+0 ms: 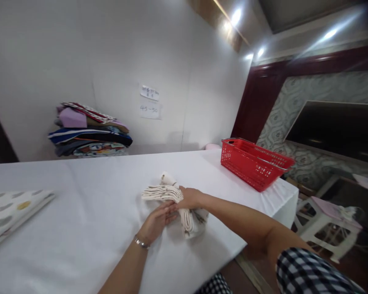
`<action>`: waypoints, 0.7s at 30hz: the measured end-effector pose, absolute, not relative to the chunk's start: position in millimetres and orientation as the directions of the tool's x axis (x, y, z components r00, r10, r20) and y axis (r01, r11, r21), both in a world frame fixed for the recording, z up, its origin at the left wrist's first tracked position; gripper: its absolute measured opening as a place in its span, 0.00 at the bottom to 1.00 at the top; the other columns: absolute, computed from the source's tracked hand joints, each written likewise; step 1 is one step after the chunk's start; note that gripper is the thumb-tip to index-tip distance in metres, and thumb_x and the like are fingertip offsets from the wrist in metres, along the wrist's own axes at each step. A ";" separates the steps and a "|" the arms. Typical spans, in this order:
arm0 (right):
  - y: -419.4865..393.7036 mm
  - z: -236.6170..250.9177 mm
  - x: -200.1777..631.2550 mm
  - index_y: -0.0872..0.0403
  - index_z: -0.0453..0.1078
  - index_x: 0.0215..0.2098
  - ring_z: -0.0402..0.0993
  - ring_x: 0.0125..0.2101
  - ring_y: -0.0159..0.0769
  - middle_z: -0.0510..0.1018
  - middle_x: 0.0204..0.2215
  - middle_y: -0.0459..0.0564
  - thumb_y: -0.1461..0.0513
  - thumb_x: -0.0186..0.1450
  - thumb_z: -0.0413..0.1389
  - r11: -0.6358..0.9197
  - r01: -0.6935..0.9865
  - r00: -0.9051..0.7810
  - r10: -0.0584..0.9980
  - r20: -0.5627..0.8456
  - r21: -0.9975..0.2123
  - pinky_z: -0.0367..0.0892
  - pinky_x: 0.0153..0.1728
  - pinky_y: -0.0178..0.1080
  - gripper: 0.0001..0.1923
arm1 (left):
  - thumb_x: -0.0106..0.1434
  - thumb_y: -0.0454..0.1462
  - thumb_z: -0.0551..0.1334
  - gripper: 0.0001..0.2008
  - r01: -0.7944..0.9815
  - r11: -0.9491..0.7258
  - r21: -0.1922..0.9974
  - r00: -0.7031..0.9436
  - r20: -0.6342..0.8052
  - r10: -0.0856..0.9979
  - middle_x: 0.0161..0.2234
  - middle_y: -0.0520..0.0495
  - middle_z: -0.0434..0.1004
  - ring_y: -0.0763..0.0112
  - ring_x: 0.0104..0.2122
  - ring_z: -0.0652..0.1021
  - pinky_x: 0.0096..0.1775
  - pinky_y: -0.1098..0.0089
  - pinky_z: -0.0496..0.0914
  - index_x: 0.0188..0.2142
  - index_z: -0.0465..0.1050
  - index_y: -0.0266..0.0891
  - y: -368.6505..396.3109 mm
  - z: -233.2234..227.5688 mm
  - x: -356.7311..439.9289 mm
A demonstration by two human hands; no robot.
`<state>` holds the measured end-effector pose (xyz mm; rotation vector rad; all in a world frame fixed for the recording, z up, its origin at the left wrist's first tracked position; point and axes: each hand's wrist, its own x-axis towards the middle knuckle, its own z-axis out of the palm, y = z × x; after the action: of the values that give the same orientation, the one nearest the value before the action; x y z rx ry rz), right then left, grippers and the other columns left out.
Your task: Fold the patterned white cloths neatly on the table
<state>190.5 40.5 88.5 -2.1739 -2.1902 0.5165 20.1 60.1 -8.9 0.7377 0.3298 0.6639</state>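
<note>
The middle of the folded cloth (161, 192) is partly hidden by the left hand (155, 223) and the right hand (191, 198), whose fingers are mostly not visible. The patterned fabric (10, 214) is cut by the left edge, the dark screen (337, 130) by the right. Writing on the upper paper (150, 93) is too blurred for reading. The red basket's (248, 165) wall hides its bottom.

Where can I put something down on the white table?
The widest bare patch of the white cloth-covered table lies between the white fabric with grey and yellow spots and the folded cream cloth. A smaller one lies between that cloth and the red plastic basket. It's crowded where the left hand and right hand touch the folded cloth.
</note>
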 end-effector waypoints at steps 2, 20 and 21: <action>46.2 88.4 195.2 0.55 0.58 0.55 0.71 0.43 0.50 0.73 0.45 0.57 0.48 0.50 0.55 -0.007 0.970 -0.048 0.974 -0.220 -0.244 0.66 0.37 0.43 0.37 | 0.57 0.35 0.60 0.18 -0.409 0.550 0.728 0.759 -0.063 0.648 0.50 0.40 0.70 0.59 0.50 0.70 0.50 0.60 0.62 0.47 0.67 0.38 61.1 -7.9 20.5; -23.8 218.3 346.7 0.49 0.56 0.59 0.70 0.43 0.38 0.72 0.48 0.45 0.64 0.53 0.54 0.036 0.860 0.124 0.953 0.277 -0.509 0.65 0.43 0.38 0.35 | 0.55 0.37 0.63 0.18 -0.322 0.535 0.782 0.692 -0.191 0.696 0.46 0.39 0.73 0.62 0.45 0.74 0.53 0.61 0.63 0.46 0.69 0.35 63.1 -0.9 22.0; -30.6 236.3 360.9 0.48 0.56 0.59 0.70 0.42 0.38 0.73 0.46 0.45 0.64 0.53 0.55 0.003 0.902 0.154 0.931 0.330 -0.431 0.65 0.43 0.37 0.35 | 0.55 0.37 0.63 0.18 -0.319 0.535 0.782 0.686 -0.199 0.700 0.46 0.39 0.73 0.62 0.45 0.74 0.53 0.61 0.63 0.46 0.69 0.35 63.2 -0.9 21.7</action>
<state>360.9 -30.6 236.3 -1.8897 -1.7407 0.0688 21.7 63.2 -0.9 0.7913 0.5374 0.6425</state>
